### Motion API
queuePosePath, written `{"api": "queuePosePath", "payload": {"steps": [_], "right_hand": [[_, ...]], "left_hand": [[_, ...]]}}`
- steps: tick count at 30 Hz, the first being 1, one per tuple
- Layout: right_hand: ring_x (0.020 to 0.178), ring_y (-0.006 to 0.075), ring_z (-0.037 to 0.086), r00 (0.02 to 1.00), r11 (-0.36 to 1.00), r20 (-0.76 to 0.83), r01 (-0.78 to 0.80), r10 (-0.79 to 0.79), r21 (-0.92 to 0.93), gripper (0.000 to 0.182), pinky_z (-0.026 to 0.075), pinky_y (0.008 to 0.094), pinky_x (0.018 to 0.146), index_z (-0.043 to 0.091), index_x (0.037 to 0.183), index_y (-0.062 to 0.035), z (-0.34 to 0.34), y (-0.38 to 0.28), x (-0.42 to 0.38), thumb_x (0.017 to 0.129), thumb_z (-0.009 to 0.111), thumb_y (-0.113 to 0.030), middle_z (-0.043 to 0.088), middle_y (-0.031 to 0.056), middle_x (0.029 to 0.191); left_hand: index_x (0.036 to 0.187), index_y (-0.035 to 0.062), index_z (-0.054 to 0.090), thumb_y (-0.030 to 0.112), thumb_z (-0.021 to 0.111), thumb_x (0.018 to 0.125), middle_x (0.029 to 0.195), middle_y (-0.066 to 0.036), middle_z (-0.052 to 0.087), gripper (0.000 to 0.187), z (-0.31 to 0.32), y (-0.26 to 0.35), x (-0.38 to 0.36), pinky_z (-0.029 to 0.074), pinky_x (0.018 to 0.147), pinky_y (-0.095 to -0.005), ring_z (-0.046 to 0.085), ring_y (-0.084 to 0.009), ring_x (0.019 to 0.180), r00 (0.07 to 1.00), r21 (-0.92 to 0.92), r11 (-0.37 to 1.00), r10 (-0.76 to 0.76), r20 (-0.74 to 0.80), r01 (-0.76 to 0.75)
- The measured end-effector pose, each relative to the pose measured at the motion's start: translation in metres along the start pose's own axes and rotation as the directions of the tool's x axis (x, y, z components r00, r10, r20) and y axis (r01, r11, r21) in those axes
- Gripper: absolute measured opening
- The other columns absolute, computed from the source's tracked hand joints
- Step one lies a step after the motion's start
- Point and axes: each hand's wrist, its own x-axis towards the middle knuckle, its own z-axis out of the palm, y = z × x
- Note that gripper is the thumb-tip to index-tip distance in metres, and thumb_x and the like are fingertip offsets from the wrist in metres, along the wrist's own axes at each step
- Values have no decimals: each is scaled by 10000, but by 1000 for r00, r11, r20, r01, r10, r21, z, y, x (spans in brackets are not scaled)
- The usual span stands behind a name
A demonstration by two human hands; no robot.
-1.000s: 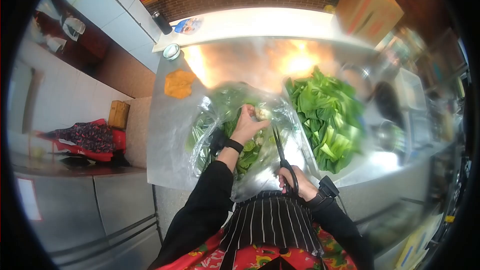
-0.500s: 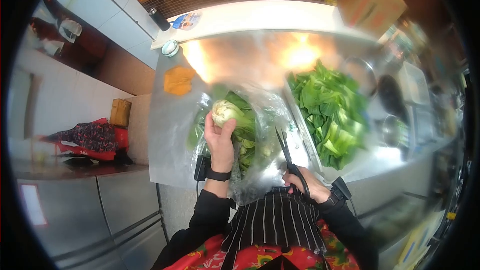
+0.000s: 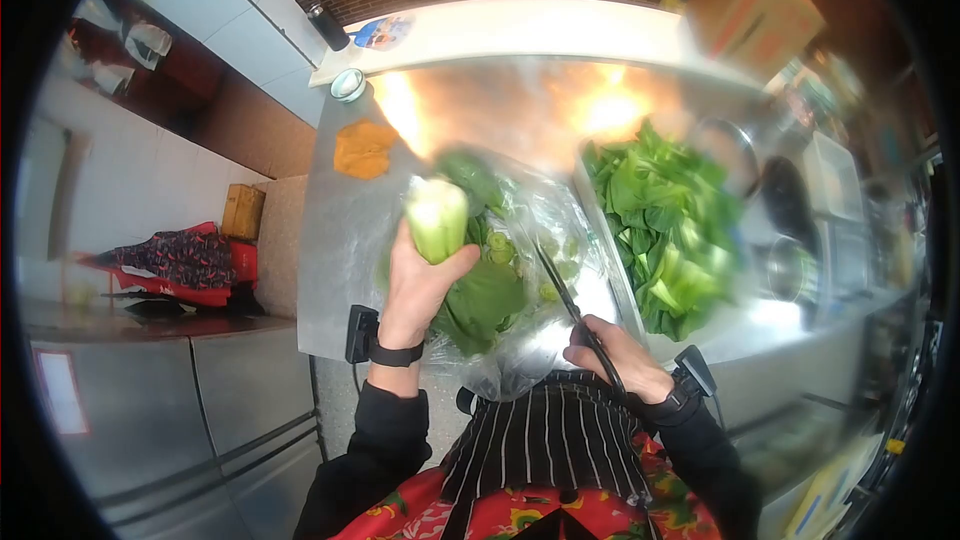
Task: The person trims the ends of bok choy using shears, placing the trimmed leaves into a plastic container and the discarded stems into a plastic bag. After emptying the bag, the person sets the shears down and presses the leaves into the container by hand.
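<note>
My left hand is closed around a head of bok choy, its pale base pointing up and away from me and its green leaves hanging toward me. Below it lies a clear plastic bag with more leafy heads inside. In my right hand are black scissors, blades pointing away from me over the bag's right side. The blades look close together and stand apart from the bok choy. To their right, a tray is heaped with loose green leaves.
An orange cloth and a small bowl lie at the far left of the metal table. A dark bottle and a cardboard box stand on the back ledge. Metal bowls and clear containers crowd the right.
My left hand has shifted left and tipped the bok choy, so its base faces more away from me. The scissors have turned in my right hand and their blades look closer together.
</note>
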Motion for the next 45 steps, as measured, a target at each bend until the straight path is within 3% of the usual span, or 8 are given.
{"api": "queuePosePath", "payload": {"steps": [6,15,18,20,30,33,41,45], "right_hand": [[1017,291,638,999,999,-43,-21,19,-43,665,488,377,906,576,1220,57,-4,-3,7,877,717,-494,673,192,1096],[1205,344,573,978,994,183,-105,102,5,832,435,380,1027,507,1340,101,-3,-13,24,891,664,-581,590,264,1290],[1184,332,569,967,997,244,-74,68,17,814,427,370,1021,530,1307,101,-4,-11,26,890,650,-588,592,253,1259],[915,239,551,988,995,154,-24,10,93,668,441,368,843,586,1087,122,2,-2,30,872,697,-500,597,153,944],[870,227,597,972,981,223,-114,77,157,548,466,367,799,641,1080,54,13,24,49,858,672,-446,640,153,906],[761,223,619,958,980,213,-179,193,-84,484,484,372,715,663,1044,23,13,5,48,842,670,-416,646,118,808],[637,237,621,972,968,48,-222,229,-116,495,484,387,633,699,800,13,24,40,75,818,670,-480,635,105,671],[777,262,663,948,971,209,-235,241,-52,479,505,399,734,721,978,30,26,40,85,830,695,-425,692,151,813]], "left_hand": [[1190,-32,517,127,735,751,1008,-306,669,516,19,-9,-12,523,839,-525,649,-482,962,961,697,707,-98,260,-117],[1102,-49,554,120,749,734,964,-285,672,449,29,-21,-25,530,811,-515,656,-472,935,945,759,615,-63,321,-216],[1077,-56,566,140,759,727,950,-290,674,446,26,-21,-25,532,812,-513,659,-473,929,944,778,597,-103,313,-193],[1097,-40,574,152,757,726,930,-283,678,456,25,-21,-25,525,809,-514,652,-478,929,945,793,587,-136,298,-165],[1004,-49,559,193,806,708,848,-278,677,455,32,-31,-32,545,746,-510,669,-472,842,941,841,494,-119,316,-220],[978,-35,553,199,815,708,828,-263,675,443,31,-36,-31,553,719,-501,675,-456,804,933,859,428,-87,348,-280],[954,-24,546,190,808,709,828,-243,677,418,26,-71,-28,556,685,-491,683,-431,763,958,888,389,-43,285,-246],[974,-9,545,154,812,702,851,-223,670,414,32,-77,-45,552,668,-474,681,-409,776,921,858,346,55,384,-379]]}}
